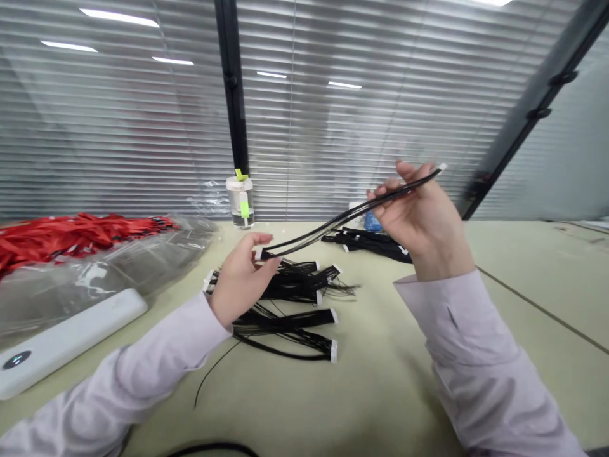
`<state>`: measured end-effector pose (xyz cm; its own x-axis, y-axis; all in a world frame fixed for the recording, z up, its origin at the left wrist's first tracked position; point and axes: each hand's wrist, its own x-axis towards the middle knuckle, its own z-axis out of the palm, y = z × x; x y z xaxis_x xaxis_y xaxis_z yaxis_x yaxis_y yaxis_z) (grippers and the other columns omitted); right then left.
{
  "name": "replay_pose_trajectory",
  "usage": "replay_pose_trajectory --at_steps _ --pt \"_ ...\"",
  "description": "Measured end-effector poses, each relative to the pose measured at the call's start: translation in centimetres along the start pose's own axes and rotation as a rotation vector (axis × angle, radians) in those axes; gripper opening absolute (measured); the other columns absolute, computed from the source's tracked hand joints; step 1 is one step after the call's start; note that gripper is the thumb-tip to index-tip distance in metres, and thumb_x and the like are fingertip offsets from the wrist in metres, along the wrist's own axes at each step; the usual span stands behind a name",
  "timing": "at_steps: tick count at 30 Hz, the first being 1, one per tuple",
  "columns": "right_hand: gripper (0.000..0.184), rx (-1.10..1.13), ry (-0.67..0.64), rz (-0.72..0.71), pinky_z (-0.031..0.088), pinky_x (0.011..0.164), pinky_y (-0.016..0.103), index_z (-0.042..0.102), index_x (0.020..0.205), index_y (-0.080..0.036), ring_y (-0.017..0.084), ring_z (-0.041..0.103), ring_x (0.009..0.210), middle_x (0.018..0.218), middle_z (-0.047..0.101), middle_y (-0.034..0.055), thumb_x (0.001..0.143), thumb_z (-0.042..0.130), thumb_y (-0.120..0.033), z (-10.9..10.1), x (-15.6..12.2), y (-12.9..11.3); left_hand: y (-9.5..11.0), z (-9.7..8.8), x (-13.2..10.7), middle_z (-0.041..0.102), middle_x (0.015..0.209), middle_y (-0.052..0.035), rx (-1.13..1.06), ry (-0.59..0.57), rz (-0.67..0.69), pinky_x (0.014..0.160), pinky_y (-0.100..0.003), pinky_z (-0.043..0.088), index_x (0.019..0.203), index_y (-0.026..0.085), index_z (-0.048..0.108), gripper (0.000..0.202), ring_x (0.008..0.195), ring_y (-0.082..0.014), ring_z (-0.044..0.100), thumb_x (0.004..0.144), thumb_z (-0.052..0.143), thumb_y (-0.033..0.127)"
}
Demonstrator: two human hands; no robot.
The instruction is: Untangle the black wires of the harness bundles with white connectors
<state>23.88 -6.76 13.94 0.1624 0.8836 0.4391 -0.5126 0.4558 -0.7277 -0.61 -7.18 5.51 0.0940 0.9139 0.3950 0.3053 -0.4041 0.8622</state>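
Note:
A black wire harness with a white connector at each end stretches between my hands above the table. My left hand pinches its left connector between thumb and fingers. Higher up on the right, my right hand is turned palm up, with the harness lying across its loosely curled fingers near the other end. Below my left hand lies a pile of similar black harnesses, their white connectors pointing mostly right. Nearer to me are more harnesses, and a loose thin wire trails from them.
Another bundle of black harnesses lies behind, beside a blue object. Red material in a clear plastic bag occupies the left, with a long white device before it. A lidded jar stands near the blinds.

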Motion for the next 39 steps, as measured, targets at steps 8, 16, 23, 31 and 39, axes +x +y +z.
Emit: replay_pose_trajectory --at_steps 8,16,23,31,39 --pt "0.02 -0.548 -0.174 0.137 0.025 0.04 0.02 0.055 0.079 -0.018 0.006 0.027 0.043 0.052 0.029 -0.0061 0.078 0.049 -0.038 1.6 -1.7 3.2 -1.1 0.2 -2.1 0.047 0.061 0.0021 -0.407 -0.492 -0.757 0.051 -0.021 0.048 0.084 0.014 0.05 0.014 0.054 -0.0093 0.057 0.076 0.047 0.025" --pt "0.019 -1.477 -0.678 0.265 0.034 0.053 0.022 0.065 0.072 -0.018 0.011 0.051 0.058 0.069 0.063 0.0019 0.064 0.048 -0.023 2.8 -4.8 8.2 -3.2 1.4 -3.4 0.039 0.049 0.0091 -0.056 -0.253 -0.535 0.032 -0.016 0.027 0.091 0.021 0.044 0.013 0.032 -0.006 0.038 0.078 0.047 0.02" --pt "0.024 -1.629 -0.694 0.271 0.034 0.059 0.028 0.064 0.078 -0.014 0.023 0.057 0.072 0.079 0.065 0.0131 0.067 0.049 -0.029 3.7 -6.6 12.2 -3.9 2.0 -4.1 0.041 0.052 0.0072 -0.001 -0.198 -0.36 0.028 -0.019 0.03 0.076 0.02 0.044 0.029 0.028 -0.0066 0.04 0.083 0.039 0.047" --pt "0.026 -1.28 -0.759 0.367 0.033 0.049 0.018 0.059 0.096 -0.016 0.007 0.047 0.055 0.069 0.058 0.0001 0.076 0.046 -0.025 2.6 -5.9 11.6 -4.9 2.4 -4.5 0.041 0.055 0.0049 -0.106 -0.243 -0.436 0.025 -0.018 0.03 0.074 0.017 0.051 0.04 0.029 -0.0058 0.039 0.081 0.039 0.055" --pt "0.031 -1.239 -0.735 0.193 0.036 0.049 0.019 0.056 0.105 -0.017 0.007 0.048 0.054 0.068 0.057 -0.0013 0.085 0.043 -0.037 -1.1 -6.1 10.5 -4.5 2.0 -4.9 0.047 0.062 0.0042 -0.248 -0.106 -0.456 0.023 -0.02 0.032 0.074 0.019 0.05 0.038 0.028 -0.0046 0.038 0.079 0.043 0.056"
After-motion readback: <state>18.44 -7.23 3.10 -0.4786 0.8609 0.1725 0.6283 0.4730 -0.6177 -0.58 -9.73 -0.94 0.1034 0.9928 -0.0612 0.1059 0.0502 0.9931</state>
